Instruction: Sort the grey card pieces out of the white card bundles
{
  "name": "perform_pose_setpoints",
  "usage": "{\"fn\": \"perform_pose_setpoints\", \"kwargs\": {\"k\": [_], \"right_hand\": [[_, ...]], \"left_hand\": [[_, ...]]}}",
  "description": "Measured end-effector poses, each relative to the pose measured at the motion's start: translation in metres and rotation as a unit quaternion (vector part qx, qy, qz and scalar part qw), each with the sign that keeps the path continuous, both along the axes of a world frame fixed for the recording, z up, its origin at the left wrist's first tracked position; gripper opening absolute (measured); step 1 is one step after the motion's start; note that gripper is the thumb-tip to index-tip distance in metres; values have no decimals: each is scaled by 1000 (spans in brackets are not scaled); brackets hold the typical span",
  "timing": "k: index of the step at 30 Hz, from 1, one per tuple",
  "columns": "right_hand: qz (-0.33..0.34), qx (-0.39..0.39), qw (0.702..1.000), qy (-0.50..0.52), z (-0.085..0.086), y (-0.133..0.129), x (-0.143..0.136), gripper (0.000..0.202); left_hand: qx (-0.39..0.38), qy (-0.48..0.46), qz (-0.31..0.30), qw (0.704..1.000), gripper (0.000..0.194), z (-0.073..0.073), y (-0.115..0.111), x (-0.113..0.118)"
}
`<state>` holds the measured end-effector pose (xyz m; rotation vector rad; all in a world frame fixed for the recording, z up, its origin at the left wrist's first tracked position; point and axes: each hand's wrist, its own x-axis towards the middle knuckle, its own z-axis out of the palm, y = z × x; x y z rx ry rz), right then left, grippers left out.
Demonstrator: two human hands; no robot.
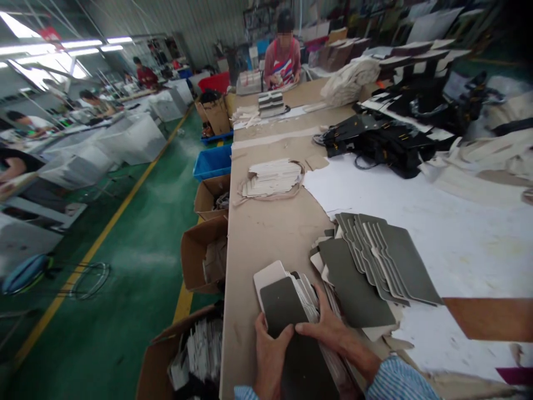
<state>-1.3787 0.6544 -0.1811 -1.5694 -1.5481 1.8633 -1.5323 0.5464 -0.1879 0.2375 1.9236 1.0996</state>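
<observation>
A stack of flat, round-cornered panels (287, 305), dark grey-green on top with pale layers below, lies at the table's near edge. My left hand (270, 350) grips its left side, thumb on the dark top panel. From the right, my right hand (328, 328) holds the same stack, its thumb beside the left thumb and its fingers along the pale edges. Just right of it lies a fanned pile of similar grey-green panels (387, 261), some overlapping. The stack's lower end runs out of view at the bottom.
Along the table's left side stand cardboard boxes (194, 253) and a blue bin (212, 161). Further up the table (275, 228) lies a bundle of pale pieces (272, 179). Black bag parts (378, 141) lie on white sheeting (470, 222). A co-worker (283, 55) is at the far end.
</observation>
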Motion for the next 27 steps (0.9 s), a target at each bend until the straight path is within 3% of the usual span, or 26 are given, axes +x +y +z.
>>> {"fn": "perform_pose_setpoints", "kwargs": {"k": [6, 9, 13, 15, 17, 21, 24, 27], "right_hand": [[-39, -71, 993, 87, 3, 4, 3, 133], [-51, -56, 992, 103, 17, 16, 7, 132], [-28, -26, 995, 96, 34, 41, 8, 131], [-3, 44, 999, 25, 28, 47, 5, 121], [30, 179, 978, -101, 10, 43, -1, 100], [92, 433, 868, -225, -33, 13, -6, 57], [80, 507, 823, -242, -41, 2, 0, 50], [91, 533, 815, -210, -32, 7, 6, 46]], "left_hand": [[28, -9, -46, 999, 73, 17, 12, 5], [58, -10, -74, 996, 75, 40, 27, 3], [58, 71, -111, 990, 79, 66, 52, -3], [48, 87, -118, 988, 85, 64, 62, -3], [8, 101, -135, 986, 95, 53, 66, -1], [-35, 119, -182, 975, 103, 28, 64, 8], [-23, 98, -196, 975, 101, 23, 59, 14], [-29, 78, -170, 982, 103, 23, 47, 15]]}}
